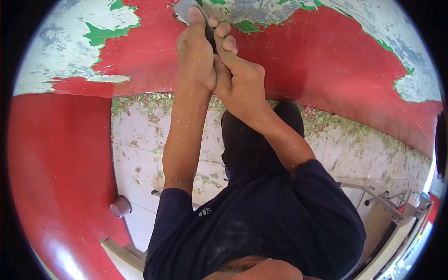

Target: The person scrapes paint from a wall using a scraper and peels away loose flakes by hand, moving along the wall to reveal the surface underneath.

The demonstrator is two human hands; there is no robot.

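A flat grey metal scraper (185,8) lies against the wall at the top centre, where red paint gives way to a scraped patch. My left hand (196,51) is closed on it, the thumb pressed along the blade. My right hand (240,74) is closed beside it, its fingers wrapped round the dark handle (210,36). The red wall (298,56) has bare whitish-grey patches (373,32) edged with green paint. Small flecks cling to both forearms.
Paint chips (326,121) litter the tiled floor (135,163) along the wall's foot. A red side wall (60,163) stands at the left, with a small brown pot (121,206) near it. Furniture with metal legs (392,224) is at the lower right.
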